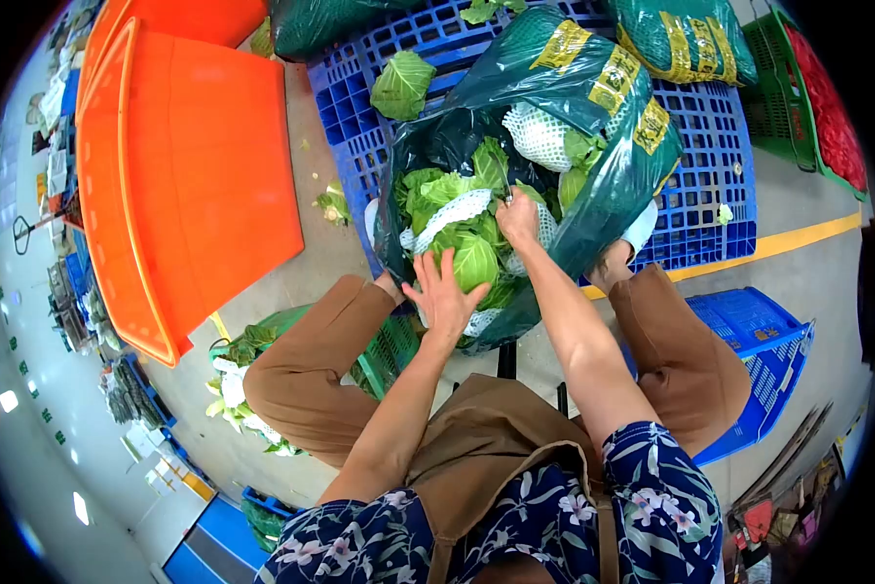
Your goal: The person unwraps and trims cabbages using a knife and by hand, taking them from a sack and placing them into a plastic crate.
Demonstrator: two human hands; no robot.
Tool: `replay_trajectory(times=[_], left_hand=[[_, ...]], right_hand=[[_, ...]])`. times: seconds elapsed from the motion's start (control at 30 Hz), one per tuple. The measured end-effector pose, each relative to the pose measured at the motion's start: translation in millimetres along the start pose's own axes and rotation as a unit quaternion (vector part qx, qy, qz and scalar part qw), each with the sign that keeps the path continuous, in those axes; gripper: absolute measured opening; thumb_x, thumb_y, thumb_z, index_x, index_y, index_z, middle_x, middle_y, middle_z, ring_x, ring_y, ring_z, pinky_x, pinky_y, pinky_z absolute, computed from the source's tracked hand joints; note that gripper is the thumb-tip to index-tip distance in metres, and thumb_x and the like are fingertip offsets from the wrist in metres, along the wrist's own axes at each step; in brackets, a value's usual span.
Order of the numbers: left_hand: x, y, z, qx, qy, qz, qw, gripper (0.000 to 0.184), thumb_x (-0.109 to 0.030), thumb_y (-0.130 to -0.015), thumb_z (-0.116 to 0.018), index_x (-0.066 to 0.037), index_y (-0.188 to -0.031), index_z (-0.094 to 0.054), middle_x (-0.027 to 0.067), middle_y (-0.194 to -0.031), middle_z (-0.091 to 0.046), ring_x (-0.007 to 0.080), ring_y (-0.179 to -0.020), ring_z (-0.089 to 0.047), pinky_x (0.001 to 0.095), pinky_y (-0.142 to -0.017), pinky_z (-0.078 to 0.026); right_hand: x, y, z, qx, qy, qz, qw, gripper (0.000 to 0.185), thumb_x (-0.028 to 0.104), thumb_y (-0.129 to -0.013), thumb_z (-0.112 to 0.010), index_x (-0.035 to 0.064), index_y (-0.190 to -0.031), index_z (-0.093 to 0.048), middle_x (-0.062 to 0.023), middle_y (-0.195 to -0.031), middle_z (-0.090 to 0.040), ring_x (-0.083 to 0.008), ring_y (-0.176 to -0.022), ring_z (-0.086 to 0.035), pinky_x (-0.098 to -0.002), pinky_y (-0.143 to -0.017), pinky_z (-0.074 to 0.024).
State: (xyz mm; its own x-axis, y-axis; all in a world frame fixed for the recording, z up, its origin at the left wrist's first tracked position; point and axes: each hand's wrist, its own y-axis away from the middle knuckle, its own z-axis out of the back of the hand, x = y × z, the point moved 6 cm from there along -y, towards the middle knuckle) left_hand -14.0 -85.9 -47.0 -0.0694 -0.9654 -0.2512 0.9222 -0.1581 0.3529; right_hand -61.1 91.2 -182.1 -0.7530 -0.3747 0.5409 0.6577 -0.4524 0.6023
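Note:
My left hand (442,295) is open, its fingers spread against a round green cabbage (475,259) at the near side of an opened dark green plastic bag (593,224). My right hand (518,216) is closed around a small knife (506,185), its thin blade pointing away from me over the cabbage leaves; most of its handle is hidden in my fingers. A white foam net (454,211) lies across the leaves beside the cabbage. Deeper in the bag sits another cabbage in a white foam net (538,136).
The bag rests on a blue plastic pallet (700,195) between my knees, with a loose cabbage (403,86) behind it. A large orange bin (204,165) stands left. A green crate (395,352) with leaf scraps is by my left leg, a blue crate (749,326) by my right.

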Motion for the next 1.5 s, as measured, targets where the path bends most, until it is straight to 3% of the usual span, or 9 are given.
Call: replay_trajectory(times=[0.27, 0.47, 0.6, 0.73, 0.97, 1.1, 1.17, 1.3, 1.5], left_hand=[[-29, -18, -18, -0.082, 0.039, -0.022, 0.996, 0.074, -0.024, -0.067, -0.074, -0.009, -0.132, -0.042, 0.0213, -0.139, -0.024, 0.0394, -0.133, -0.02, 0.0656, -0.093, -0.021], [-9, -34, -61, 0.041, 0.08, 0.099, 0.991, 0.076, -0.035, -0.076, -0.068, -0.017, -0.14, -0.031, 0.0169, -0.146, -0.013, 0.0421, -0.135, -0.012, 0.0693, -0.095, -0.015], [-22, -30, -33, 0.013, 0.177, 0.055, 0.983, 0.092, -0.018, -0.05, -0.088, -0.01, -0.13, -0.045, 0.0144, -0.148, -0.01, 0.047, -0.13, -0.02, 0.0639, -0.095, -0.036], [-11, -22, -35, -0.02, 0.14, -0.061, 0.988, 0.095, -0.017, -0.044, -0.089, -0.005, -0.127, -0.044, 0.0238, -0.146, -0.012, 0.048, -0.126, -0.027, 0.0531, -0.1, -0.037], [24, -43, -35, -0.051, 0.213, -0.107, 0.97, 0.096, -0.035, -0.055, -0.084, -0.005, -0.132, -0.037, 0.0321, -0.13, -0.031, 0.0533, -0.118, -0.032, 0.0541, -0.098, -0.033], [26, -58, -44, -0.013, 0.216, -0.056, 0.975, 0.098, -0.036, -0.053, -0.086, -0.011, -0.133, -0.036, 0.031, -0.129, -0.03, 0.0531, -0.117, -0.034, 0.055, -0.098, -0.033], [27, -63, -50, 0.026, 0.182, -0.019, 0.983, 0.08, -0.023, -0.067, -0.076, -0.015, -0.135, -0.035, 0.0285, -0.135, -0.026, 0.051, -0.12, -0.032, 0.0552, -0.098, -0.034], [26, -66, -60, 0.082, 0.161, 0.06, 0.982, 0.07, -0.007, -0.074, -0.062, -0.016, -0.136, -0.033, 0.025, -0.141, -0.02, 0.0487, -0.126, -0.026, 0.0535, -0.099, -0.035], [20, -67, -55, 0.118, 0.159, 0.089, 0.976, 0.076, -0.003, -0.071, -0.063, -0.016, -0.138, -0.029, 0.0236, -0.144, -0.016, 0.0476, -0.129, -0.022, 0.0502, -0.1, -0.037]], right_hand=[[110, 116, 77, 0.004, -0.017, 0.098, 0.995, 0.033, 0.023, -0.077, -0.066, 0.009, -0.106, -0.064, -0.0203, -0.087, -0.067, -0.0382, -0.084, -0.064, -0.0456, -0.076, -0.0502], [92, 118, 65, -0.01, -0.012, 0.145, 0.989, 0.033, 0.024, -0.078, -0.064, 0.0085, -0.108, -0.063, -0.0213, -0.083, -0.066, -0.0397, -0.082, -0.064, -0.0469, -0.075, -0.0495], [68, 77, 103, -0.068, 0.056, 0.117, 0.989, 0.029, 0.024, -0.081, -0.063, 0.011, -0.107, -0.063, -0.018, -0.091, -0.067, -0.036, -0.087, -0.065, -0.0465, -0.077, -0.0515], [21, 16, 99, -0.106, 0.131, 0.106, 0.98, 0.028, 0.022, -0.08, -0.061, 0.0098, -0.105, -0.062, -0.0181, -0.09, -0.067, -0.0385, -0.084, -0.064, -0.0485, -0.074, -0.0504], [20, -41, 47, -0.09, 0.174, 0.179, 0.964, 0.027, 0.02, -0.082, -0.06, 0.0039, -0.103, -0.058, -0.0247, -0.098, -0.059, -0.0421, -0.081, -0.061, -0.0507, -0.071, -0.0495], [24, -2, 60, -0.19, 0.151, 0.311, 0.919, 0.035, 0.028, -0.083, -0.063, 0.0029, -0.106, -0.055, -0.0245, -0.101, -0.056, -0.041, -0.076, -0.06, -0.0464, -0.073, -0.0493], [61, 51, 93, -0.285, 0.112, 0.343, 0.888, 0.037, 0.03, -0.084, -0.063, 0.0027, -0.108, -0.054, -0.0227, -0.091, -0.059, -0.0401, -0.072, -0.059, -0.0445, -0.075, -0.0491], [44, 105, 62, -0.046, 0.198, 0.084, 0.975, 0.032, 0.026, -0.084, -0.063, 0.0016, -0.099, -0.051, -0.0195, -0.072, -0.063, -0.0425, -0.074, -0.063, -0.0491, -0.068, -0.0502], [4, 114, 16, -0.004, 0.213, 0.116, 0.97, 0.024, 0.012, -0.082, -0.06, -0.0015, -0.097, -0.048, -0.0271, -0.083, -0.063, -0.0416, -0.078, -0.065, -0.0491, -0.069, -0.0523]])
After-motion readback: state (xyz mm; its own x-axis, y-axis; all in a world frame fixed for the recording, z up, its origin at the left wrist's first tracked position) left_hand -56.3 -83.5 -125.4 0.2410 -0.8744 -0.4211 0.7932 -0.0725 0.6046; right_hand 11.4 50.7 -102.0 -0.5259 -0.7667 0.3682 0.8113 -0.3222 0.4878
